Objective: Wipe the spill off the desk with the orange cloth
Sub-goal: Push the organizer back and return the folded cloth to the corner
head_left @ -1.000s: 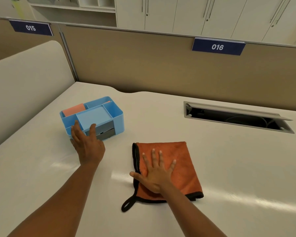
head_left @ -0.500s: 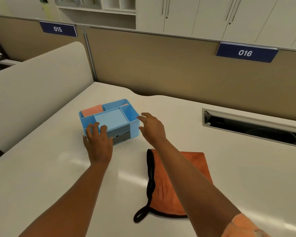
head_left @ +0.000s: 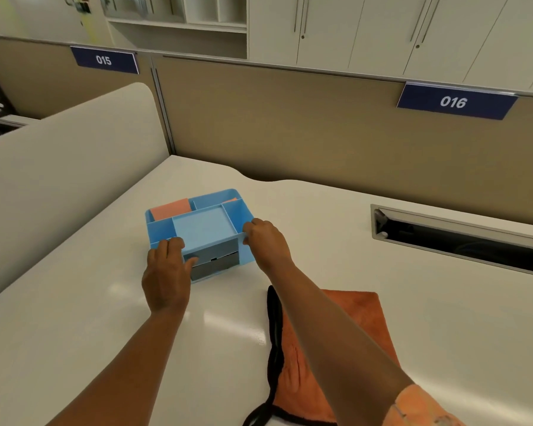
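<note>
In the head view, the blue organizer (head_left: 202, 230) is gripped at its near corners by the left hand (head_left: 166, 272) and right hand (head_left: 266, 241), both closed on its rigid plastic walls. It should be lifted level, so its contents stay put. The orange cloth (head_left: 363, 315), plush and black-edged, lies released on the smooth white surface (head_left: 74, 318), beneath the right forearm.

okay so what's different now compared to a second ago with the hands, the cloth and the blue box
The right hand lifted off the orange cloth, reached forward and took hold of the right side of the blue box. The left hand stayed at the box's near left corner, now gripping its edge. The cloth was let go and still lies flat on the desk. The box does not seem to have moved.
</note>
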Available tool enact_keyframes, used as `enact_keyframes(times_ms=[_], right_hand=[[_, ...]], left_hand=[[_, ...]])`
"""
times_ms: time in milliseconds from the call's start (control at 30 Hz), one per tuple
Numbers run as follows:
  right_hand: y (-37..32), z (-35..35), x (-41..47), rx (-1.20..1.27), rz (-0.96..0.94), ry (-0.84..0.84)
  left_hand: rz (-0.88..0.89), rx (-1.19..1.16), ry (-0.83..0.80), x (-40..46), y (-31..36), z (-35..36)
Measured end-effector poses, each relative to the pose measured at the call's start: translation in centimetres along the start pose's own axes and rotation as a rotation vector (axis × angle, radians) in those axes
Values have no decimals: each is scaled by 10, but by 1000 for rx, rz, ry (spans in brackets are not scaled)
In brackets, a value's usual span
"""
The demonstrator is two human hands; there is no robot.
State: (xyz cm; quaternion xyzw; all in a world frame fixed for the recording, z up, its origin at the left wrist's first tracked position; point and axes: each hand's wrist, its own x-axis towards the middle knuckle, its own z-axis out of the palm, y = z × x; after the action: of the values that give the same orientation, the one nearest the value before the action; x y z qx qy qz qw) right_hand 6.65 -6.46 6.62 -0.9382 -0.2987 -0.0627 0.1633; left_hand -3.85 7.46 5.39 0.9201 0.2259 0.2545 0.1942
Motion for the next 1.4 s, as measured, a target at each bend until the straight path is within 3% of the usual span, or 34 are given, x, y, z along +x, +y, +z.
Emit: enact_keyframes(times_ms=[200,533,900,1067,1400], right_hand=[[32,-15,-10,-5,42,64],[123,-54,-45,-73,250,166],[177,-50,-68,-90,399,216],[185,-41,-87,20,359,327],[225,-70,-85,200,346,138]], left_hand=[[34,-80,-1,7,27,16],[261,-202,-99,22,119,67],[260,-355,-156,14,168,112],[270,-249,-148,-8,169,127],[246,-183,-416,12,187,148]])
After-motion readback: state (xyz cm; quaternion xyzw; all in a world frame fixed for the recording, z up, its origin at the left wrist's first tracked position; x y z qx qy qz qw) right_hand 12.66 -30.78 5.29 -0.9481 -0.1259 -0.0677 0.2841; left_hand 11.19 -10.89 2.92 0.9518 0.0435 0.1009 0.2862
